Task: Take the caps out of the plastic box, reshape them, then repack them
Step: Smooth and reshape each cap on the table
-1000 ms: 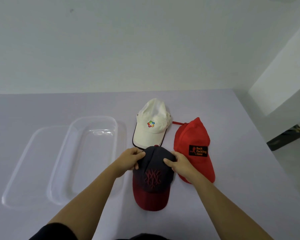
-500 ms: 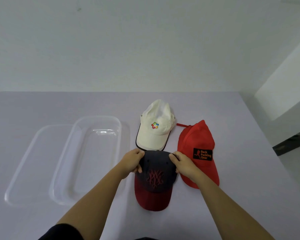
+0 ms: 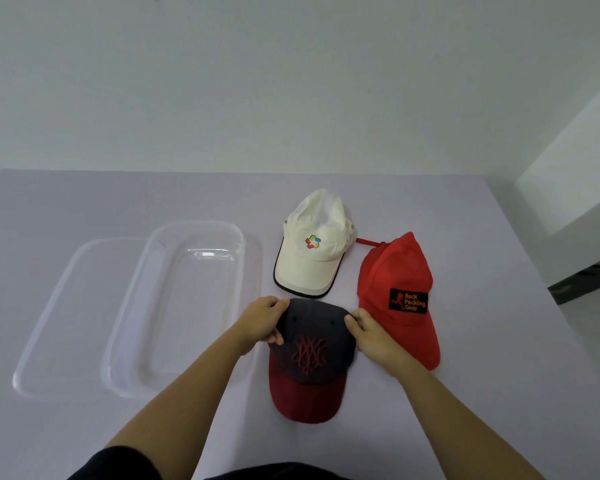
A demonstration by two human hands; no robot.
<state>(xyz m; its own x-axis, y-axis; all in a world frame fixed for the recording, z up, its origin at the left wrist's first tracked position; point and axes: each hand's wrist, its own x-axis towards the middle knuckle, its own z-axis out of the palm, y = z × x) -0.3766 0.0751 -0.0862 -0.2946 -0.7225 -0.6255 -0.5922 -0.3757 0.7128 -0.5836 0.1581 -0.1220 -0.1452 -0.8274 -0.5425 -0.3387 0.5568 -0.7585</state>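
A navy cap with a dark red brim [image 3: 309, 362] lies on the table in front of me, brim toward me. My left hand [image 3: 262, 322] grips the left side of its crown, thumb on top. My right hand [image 3: 371, 336] grips the right side the same way. A white cap with a coloured logo [image 3: 312, 247] lies just beyond it. A red cap with a black patch [image 3: 399, 292] lies to the right, partly under my right hand. The clear plastic box [image 3: 174, 306] stands to the left with nothing inside.
The box's clear lid [image 3: 56, 317] lies flat to the left of the box, partly under it. The pale table [image 3: 118, 199] ends at the right, where the floor and a white wall [image 3: 568, 188] show.
Both hands stay on the navy cap's crown and have barely shifted. The camera has tilted slightly.
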